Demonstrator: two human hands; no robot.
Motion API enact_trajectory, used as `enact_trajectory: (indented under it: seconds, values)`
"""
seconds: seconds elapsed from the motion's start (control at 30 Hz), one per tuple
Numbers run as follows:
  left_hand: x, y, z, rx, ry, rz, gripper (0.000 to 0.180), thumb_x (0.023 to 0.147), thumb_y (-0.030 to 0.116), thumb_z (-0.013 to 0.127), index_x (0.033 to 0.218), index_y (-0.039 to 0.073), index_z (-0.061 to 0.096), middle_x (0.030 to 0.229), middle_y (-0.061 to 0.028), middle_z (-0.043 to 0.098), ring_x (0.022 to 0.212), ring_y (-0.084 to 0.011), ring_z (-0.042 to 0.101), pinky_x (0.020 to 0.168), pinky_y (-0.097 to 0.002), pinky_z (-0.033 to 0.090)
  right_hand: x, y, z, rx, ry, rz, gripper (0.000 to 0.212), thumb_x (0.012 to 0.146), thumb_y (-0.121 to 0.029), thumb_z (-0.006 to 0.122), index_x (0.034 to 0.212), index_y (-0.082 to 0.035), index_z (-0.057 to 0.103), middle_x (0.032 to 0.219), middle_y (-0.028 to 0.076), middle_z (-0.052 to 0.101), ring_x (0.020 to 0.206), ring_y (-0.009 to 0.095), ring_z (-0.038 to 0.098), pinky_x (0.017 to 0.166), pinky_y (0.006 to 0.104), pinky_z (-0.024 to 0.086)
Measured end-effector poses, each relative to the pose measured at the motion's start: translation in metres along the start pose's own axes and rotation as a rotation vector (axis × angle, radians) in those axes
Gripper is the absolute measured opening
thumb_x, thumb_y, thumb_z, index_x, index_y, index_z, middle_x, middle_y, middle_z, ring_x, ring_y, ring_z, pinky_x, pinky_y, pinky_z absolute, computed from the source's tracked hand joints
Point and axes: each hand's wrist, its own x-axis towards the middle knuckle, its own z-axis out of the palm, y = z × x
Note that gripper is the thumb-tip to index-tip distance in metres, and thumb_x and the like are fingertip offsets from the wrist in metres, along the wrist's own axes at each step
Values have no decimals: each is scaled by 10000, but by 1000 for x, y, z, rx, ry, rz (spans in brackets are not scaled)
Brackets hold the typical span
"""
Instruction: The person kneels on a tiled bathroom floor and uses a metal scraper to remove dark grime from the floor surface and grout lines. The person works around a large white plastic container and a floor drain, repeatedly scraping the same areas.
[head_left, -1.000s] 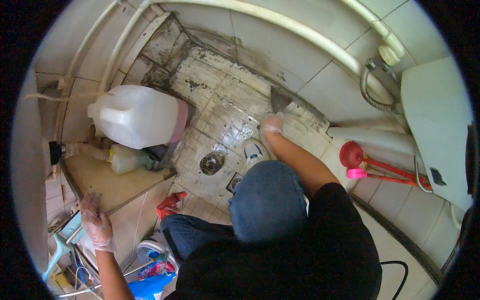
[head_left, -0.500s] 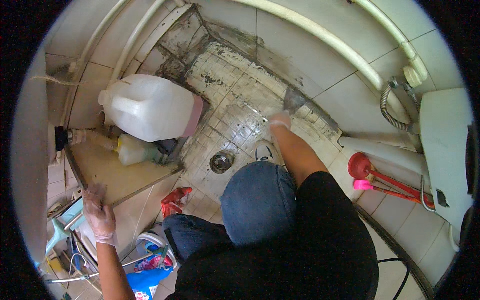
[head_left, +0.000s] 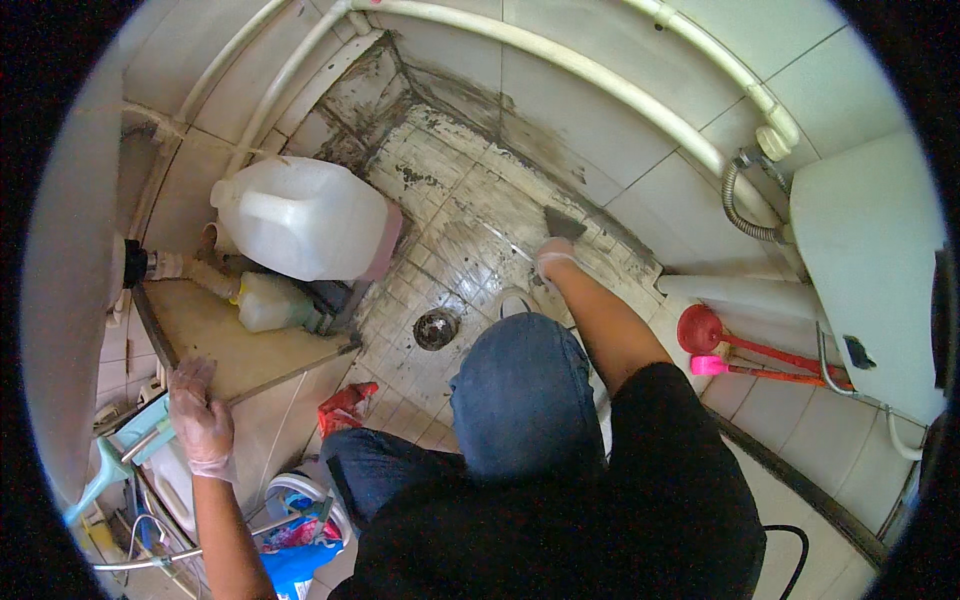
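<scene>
My right hand [head_left: 554, 252], in a clear plastic glove, is closed around a scraper whose wide, dark blade [head_left: 564, 224] points away from me. Its handle is hidden in the fist. The blade is at the tiled floor [head_left: 470, 215], close to the foot of the far wall, where the tiles are streaked with dark grime and wet patches. My left hand [head_left: 202, 420], gloved too, lies with outstretched fingers at the edge of a tan ledge [head_left: 210, 345] and holds nothing. A round drain hole [head_left: 436, 328] opens in the floor between the ledge and my knee.
On the left stand a big white jug [head_left: 310, 220] with pink liquid and a smaller pale bottle [head_left: 272, 302]. A red cloth-like thing [head_left: 346, 408] lies beside my leg. At right are a red plunger [head_left: 700, 330], a pink-ended brush [head_left: 709, 365] and a white tank [head_left: 870, 270]. Pipes [head_left: 560, 65] line the wall.
My right hand and the scraper have shifted slightly left and nearer to me along the floor. The whole view has turned a little. My left hand stays at the ledge.
</scene>
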Motion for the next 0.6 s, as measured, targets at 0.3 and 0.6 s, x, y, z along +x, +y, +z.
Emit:
enact_trajectory:
  seconds: [0.3,0.6]
  values:
    - [1,18,10,-42,14,-12,498,678,-63,545,1157,-9,668,1241,-193,641,1255,-413,557,1177,-537,343,15,2,25,212,297,115,314,942,-216,530,1048,-44,771,1117,191,738,1068,350,705,932,447,549]
    - [27,22,29,-10,-24,8,493,716,-27,554,1192,13,674,1280,-207,647,1275,-418,554,1161,-506,375,73,21,-31,296,251,284,294,911,-251,621,1090,-76,776,1155,127,750,1059,292,731,829,424,587]
